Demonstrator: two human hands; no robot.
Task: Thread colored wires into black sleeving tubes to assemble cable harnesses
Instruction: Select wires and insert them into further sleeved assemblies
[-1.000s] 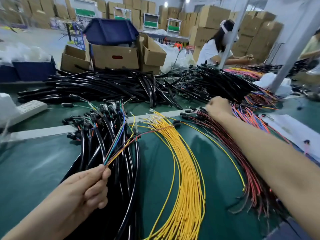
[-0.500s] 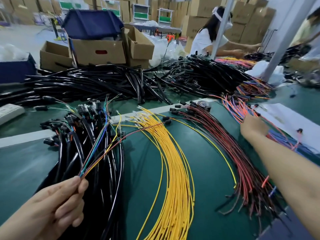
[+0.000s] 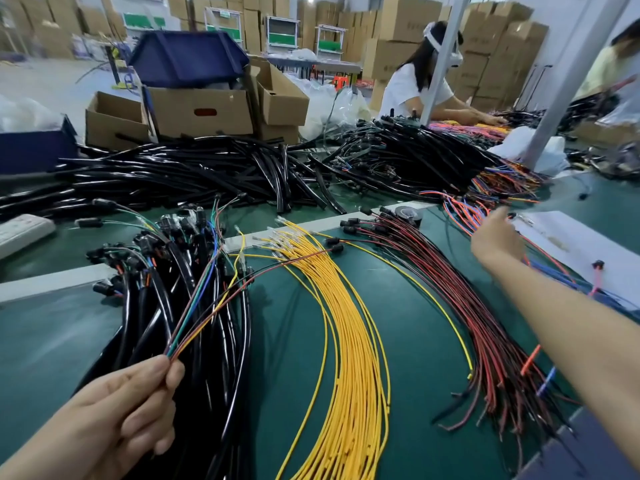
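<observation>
My left hand [image 3: 128, 407] pinches a thin bundle of coloured wires [image 3: 204, 306] at their near ends, held above a pile of finished black sleeved harnesses [image 3: 173, 299]. My right hand [image 3: 497, 239] reaches out over the orange and blue wires [image 3: 464, 216] at the right; it is blurred, and whether it grips a wire is unclear. Between the hands lie a fan of yellow wires [image 3: 349, 341] and a fan of red and black wires [image 3: 460, 306]. A heap of empty black sleeving tubes [image 3: 180, 174] stretches across the far side of the green table [image 3: 415, 358].
A roll of black tape [image 3: 408, 213] sits by the red wires. White paper [image 3: 575, 244] lies at the right. Cardboard boxes [image 3: 201, 110] and a blue bin [image 3: 187, 57] stand behind the tubes. Another person [image 3: 420, 81] works at the far end, beside a white post [image 3: 441, 60].
My right hand left the connector ends of the red and black wires and swung right to the orange and blue wires. My left hand kept its hold on the bundle.
</observation>
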